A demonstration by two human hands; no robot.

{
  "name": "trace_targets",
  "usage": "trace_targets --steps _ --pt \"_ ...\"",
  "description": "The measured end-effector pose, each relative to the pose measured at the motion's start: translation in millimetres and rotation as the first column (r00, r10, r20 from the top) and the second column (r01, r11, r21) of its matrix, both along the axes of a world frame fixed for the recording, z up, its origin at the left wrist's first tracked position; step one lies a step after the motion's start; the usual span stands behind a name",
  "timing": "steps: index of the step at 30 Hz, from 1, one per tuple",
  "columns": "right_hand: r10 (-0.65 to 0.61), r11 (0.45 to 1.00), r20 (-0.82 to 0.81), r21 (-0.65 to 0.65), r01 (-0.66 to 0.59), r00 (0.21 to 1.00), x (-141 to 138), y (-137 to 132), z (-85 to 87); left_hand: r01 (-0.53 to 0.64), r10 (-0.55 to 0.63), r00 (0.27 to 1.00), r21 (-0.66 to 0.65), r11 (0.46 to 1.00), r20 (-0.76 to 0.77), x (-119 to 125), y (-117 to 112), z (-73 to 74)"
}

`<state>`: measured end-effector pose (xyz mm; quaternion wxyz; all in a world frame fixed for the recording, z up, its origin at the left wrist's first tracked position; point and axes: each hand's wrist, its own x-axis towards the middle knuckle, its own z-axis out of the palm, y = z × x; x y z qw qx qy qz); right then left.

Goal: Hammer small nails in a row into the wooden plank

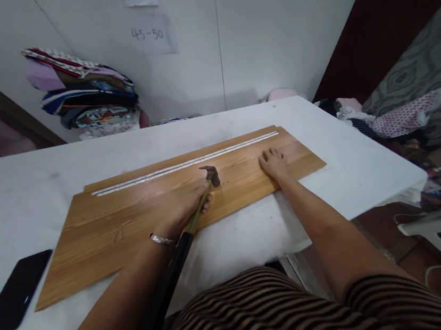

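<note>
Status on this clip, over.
Left hand gripping hammer, head on board. Right hand flat on board. Phone beside board, apart.

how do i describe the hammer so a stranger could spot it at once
Find the white table, then the long wooden board lying across it. Near the board's middle, the left hand closes around the hammer. It is the only tool there: dark head, yellow-green shaft, black handle end, unlike the flat black phone at the table's left.
</note>
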<state>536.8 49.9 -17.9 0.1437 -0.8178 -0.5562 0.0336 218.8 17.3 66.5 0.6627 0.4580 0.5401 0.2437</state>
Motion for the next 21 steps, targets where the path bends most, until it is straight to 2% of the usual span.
trace_targets --steps 12,16,21 --pt "0.001 1.0 -0.014 -0.009 -0.001 1.0 0.4 0.8 0.9 -0.011 0.011 1.0 0.007 1.0 -0.007 0.2 2.0 3.1" --pt "-0.002 1.0 -0.013 -0.019 0.002 1.0 -0.1 0.9 1.9 -0.02 0.019 0.999 0.027 0.999 0.042 -1.2 1.7 5.4" --pt "0.002 1.0 -0.011 -0.015 -0.002 1.0 -1.3 0.5 2.6 -0.094 0.092 0.992 0.018 0.995 0.091 -4.7 5.9 12.4"
